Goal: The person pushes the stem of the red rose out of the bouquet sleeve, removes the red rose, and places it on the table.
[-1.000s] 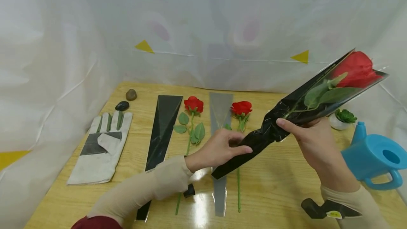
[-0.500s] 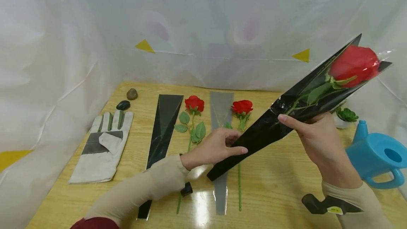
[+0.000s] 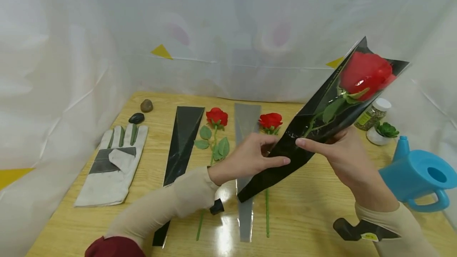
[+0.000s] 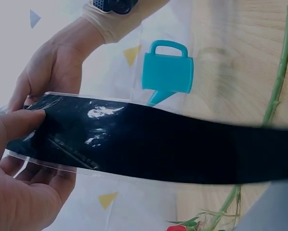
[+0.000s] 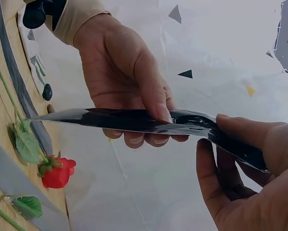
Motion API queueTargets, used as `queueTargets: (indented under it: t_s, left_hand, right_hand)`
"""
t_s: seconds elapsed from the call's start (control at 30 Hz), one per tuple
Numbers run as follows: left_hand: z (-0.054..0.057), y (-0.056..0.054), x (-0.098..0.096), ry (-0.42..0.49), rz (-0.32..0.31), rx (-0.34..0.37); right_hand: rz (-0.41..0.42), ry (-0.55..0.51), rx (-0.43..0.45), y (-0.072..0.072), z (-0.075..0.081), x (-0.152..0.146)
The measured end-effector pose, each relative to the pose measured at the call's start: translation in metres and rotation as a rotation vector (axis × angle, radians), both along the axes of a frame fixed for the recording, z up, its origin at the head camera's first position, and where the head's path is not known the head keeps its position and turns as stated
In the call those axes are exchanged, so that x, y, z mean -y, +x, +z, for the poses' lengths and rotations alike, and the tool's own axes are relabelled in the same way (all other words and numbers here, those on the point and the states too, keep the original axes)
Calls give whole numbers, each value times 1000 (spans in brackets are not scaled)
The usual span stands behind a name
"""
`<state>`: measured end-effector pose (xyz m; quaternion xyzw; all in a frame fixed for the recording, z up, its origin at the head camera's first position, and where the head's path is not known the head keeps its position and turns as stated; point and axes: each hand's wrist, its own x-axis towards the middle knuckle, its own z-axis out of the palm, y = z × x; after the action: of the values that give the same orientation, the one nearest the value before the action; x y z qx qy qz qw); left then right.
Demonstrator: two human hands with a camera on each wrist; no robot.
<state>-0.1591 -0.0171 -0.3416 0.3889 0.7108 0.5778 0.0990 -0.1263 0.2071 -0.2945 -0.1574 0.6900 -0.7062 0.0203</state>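
A red rose [image 3: 367,75] with green leaves stands inside a black flower sleeve [image 3: 273,173] with a see-through front, tilted up to the right above the table. My left hand [image 3: 255,156] pinches the narrow lower part, thumb on the front and fingers behind. Further up, just below the leaves, my right hand [image 3: 346,156] holds the sleeve, thumb across its front. Seen from the left wrist, the sleeve [image 4: 182,149] is a smooth, flat black band. The right wrist view shows it nearly edge-on between both hands. The rose's lower stem is hidden in the black part.
On the wooden table lie a black sleeve [image 3: 185,138], a rose [image 3: 216,117], a grey sleeve [image 3: 246,217] and another rose [image 3: 270,120]. A work glove [image 3: 107,191] and two stones [image 3: 146,105] are left; a blue watering can [image 3: 410,171], potted succulent [image 3: 386,130] and jar [image 3: 373,115] right.
The wrapped rose has risen, then swung left and more upright, uncovering the jar. The sleeve's crumpled middle has straightened out. Both hands keep their hold.
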Motion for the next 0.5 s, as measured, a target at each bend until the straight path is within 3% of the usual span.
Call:
queueTargets:
  t_s: [0.17, 0.3, 0.5]
  left_hand:
    - [-1, 2, 1, 34, -7, 28]
    - [-2, 3, 3, 51, -19, 70]
    - [-3, 5, 3, 54, -38, 35]
  right_hand:
    - [-25, -1, -30, 2, 4, -4]
    - [-43, -75, -66, 3, 13, -10]
    - [-20, -194, -110, 1, 19, -8]
